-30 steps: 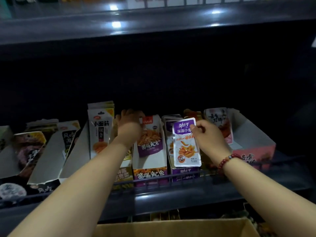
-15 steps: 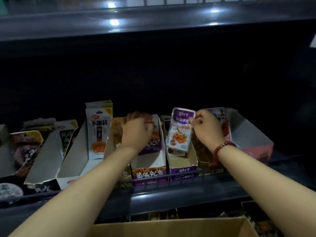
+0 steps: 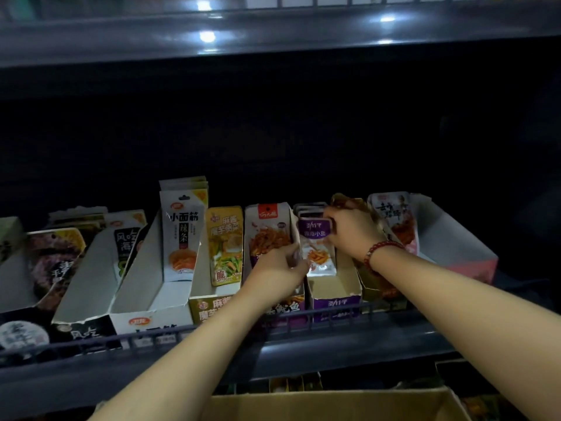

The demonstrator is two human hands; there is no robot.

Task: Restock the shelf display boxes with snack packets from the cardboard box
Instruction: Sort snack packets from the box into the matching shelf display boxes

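While seating that purple packet (image 3: pixel 317 247), worth going slow and keeping it square to the slot. Near to far:

Nearest, bottom edge of view: cardboard box (image 3: pixel 334 405), top open, contents not visible from here.

Just beyond, shelf rail (image 3: pixel 212 329) running across the front. Low lip, so wrists need to clear it on the way out.

Behind the rail, purple display box (image 3: pixel 337 302), front half bare, plenty of room there. Packet stands upright mid-box, bottom edge down near the floor of it.

Left grip (image 3: pixel 273 268) down at the packet's lower left corner, right over the wall shared with the orange box (image 3: pixel 270 229). Can't tell whether pinching the corner or just bracing the wall.

Right grip (image 3: pixel 352 229) clenched on the packet's top right corner, thumb and fingers nipping it.

Doing it well, imo: steer the bottom with the left, push the top back with the right until flat against the purple stack (image 3: pixel 309 208) behind. No crushing that torn cardboard wall.

Tight on both sides: orange box touching on the left, brown box (image 3: pixel 379 287) touching on the right. Open room only upward and toward the rail.

Far right, pink box (image 3: pixel 455 253), mostly bare inside. Overhead, upper shelf (image 3: pixel 273 41), well clear of both hands.
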